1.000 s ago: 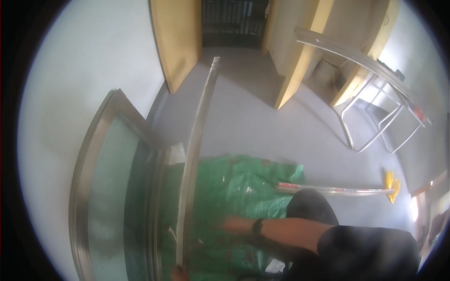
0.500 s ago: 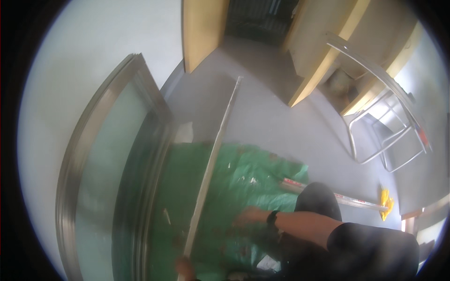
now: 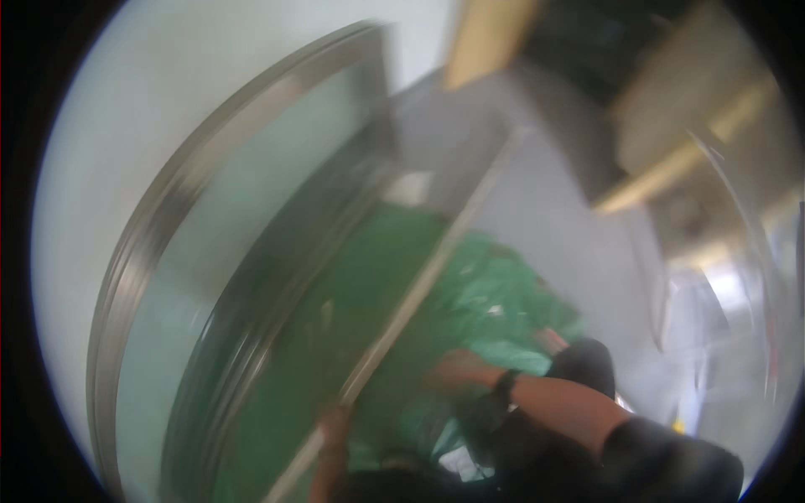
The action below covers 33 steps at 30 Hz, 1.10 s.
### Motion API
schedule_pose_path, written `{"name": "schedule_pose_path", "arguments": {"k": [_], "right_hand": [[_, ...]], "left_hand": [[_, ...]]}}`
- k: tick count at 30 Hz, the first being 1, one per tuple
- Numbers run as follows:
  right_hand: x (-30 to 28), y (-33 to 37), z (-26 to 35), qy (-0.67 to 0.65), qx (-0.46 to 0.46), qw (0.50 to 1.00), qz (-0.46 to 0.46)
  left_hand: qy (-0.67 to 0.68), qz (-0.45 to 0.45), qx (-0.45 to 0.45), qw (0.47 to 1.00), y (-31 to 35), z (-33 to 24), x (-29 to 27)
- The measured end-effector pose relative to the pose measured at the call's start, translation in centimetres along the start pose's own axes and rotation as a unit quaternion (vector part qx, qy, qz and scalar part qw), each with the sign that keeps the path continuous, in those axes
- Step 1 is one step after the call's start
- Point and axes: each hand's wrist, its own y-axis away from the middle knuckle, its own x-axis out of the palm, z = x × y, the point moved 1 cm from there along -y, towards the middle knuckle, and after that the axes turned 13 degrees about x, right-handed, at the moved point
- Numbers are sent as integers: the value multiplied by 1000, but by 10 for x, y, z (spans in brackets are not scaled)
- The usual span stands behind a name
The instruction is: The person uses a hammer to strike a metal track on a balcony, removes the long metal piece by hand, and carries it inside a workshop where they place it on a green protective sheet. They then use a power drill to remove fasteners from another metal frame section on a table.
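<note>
Swinging round with the turning view, the metal-framed glass panel point(image 3: 251, 193) slants farther across the left than it did half a second ago, its top corner farther right. Everything is smeared, so much of that shift is probably the head's own motion. The grey floor point(image 3: 579, 251) opens toward the upper right and seems the roomier side, bounded by a wooden board point(image 3: 654, 180). The green sheet point(image 3: 360, 251) covers the ground between the panel's lower edge and the right knee.

Across that sheet runs the long pale strip point(image 3: 428, 275), tilted more to the right than before, its far end over grey floor; whether that end touches down I cannot tell. More of the near end shows below the grip, which should make its length easier to judge; the panel's edge is the one to keep clear of.

The hands are apart: the left hand point(image 3: 334, 426) is wrapped round the strip's near part, while the right hand point(image 3: 461, 369) hangs over the sheet, its fingers too blurred to read. A white scrap point(image 3: 457, 463) lies near the knee.
</note>
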Motion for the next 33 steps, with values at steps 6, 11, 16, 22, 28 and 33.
{"name": "schedule_pose_path", "arguments": {"k": [6,11,16,22,28,33], "right_hand": [[-138,95,39,-548,185,810,96],[-259,204,137,-378,177,902,107],[-355,274,202,-210,59,971,93],[-343,275,301,108,-239,964,50],[-295,318,442,124,-213,953,177],[-258,371,557,320,-251,900,155]], "left_hand": [[163,-123,-62,977,48,-21,-139],[333,-274,-326,841,211,-34,-194],[389,-250,-457,760,391,-141,-195],[417,-111,-605,669,616,-297,-152],[451,-91,-655,599,716,-387,-118],[483,-121,-681,537,771,-386,-68]]}}
